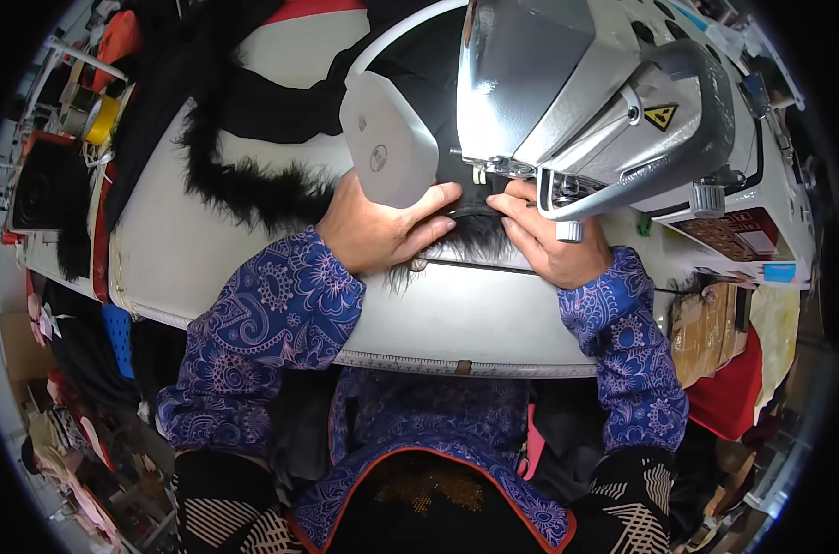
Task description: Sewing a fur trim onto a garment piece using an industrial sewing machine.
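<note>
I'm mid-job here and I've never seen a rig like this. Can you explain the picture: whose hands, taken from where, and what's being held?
There is one picture, from a wide camera on a person's head, looking down, so straight edges bend near the rim. There is no robot: the left hand and right hand are the wearer's own, in blue patterned sleeves.

The big grey and white machine is a sewing machine. A white box on a curved arm hangs partly over the left hand.

On the white table lie black cloth and fluffy black trim. Both hands rest on this material by the needle area; whether they pinch or just press it, I can't tell. A measuring strip runs along the table's front edge.
</note>
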### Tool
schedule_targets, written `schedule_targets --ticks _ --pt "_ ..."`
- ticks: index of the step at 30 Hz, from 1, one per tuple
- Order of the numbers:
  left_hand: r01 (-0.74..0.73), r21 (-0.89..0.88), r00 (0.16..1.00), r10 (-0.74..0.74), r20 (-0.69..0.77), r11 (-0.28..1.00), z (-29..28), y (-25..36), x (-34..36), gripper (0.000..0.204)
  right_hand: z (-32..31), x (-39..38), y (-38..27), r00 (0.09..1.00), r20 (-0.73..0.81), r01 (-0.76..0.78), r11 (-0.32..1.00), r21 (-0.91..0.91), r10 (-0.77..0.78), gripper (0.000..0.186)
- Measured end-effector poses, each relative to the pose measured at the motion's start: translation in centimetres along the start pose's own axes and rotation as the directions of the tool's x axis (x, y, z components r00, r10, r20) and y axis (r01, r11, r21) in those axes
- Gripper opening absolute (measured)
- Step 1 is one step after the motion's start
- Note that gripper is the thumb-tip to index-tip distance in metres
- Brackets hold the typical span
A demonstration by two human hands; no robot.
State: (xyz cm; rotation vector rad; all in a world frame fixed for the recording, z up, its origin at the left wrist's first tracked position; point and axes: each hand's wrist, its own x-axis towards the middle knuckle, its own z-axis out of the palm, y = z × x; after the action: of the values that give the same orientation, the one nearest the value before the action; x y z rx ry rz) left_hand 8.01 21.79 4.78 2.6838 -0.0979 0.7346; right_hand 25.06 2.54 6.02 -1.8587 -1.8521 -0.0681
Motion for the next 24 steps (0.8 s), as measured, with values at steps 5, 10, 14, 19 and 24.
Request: schedule_targets --ticks 5,10,14,19,24 --pt "0.017 0.149 0.999 -0.009 -0.049 0.989 0.4 -1.8 1.0 0.022 0.8 -0.9 1.0 0.983 0.055 -0.17 0.981 -0.093 0.175 0.034" --pt "0.103 0.126 0.986 -0.085 -0.141 0.987 0.2 -3.9 0.3 0.021 0.2 -0.2 0.9 0.961 0.077 -0.271 0.957 0.107 0.264 0.029" --pt "-0.052 0.089 0.992 0.042 0.119 0.995 -0.7 -0.7 -1.1 0.039 -1.8 -0.7 0.7 0.987 0.161 -0.019 1.0 -0.006 0.02 0.014" --pt "-0.031 0.006 0.986 0.03 0.166 0.999 -0.6 4.0 -1.9 0.052 -3.0 -0.9 -0.7 0.968 0.197 -0.17 0.984 0.055 0.156 0.013" --pt "0.085 0.199 0.991 -0.103 0.084 0.976 -0.3 2.6 -0.5 0.051 -1.9 -0.8 0.5 0.85 -0.001 -0.49 0.79 -0.369 0.527 0.021"
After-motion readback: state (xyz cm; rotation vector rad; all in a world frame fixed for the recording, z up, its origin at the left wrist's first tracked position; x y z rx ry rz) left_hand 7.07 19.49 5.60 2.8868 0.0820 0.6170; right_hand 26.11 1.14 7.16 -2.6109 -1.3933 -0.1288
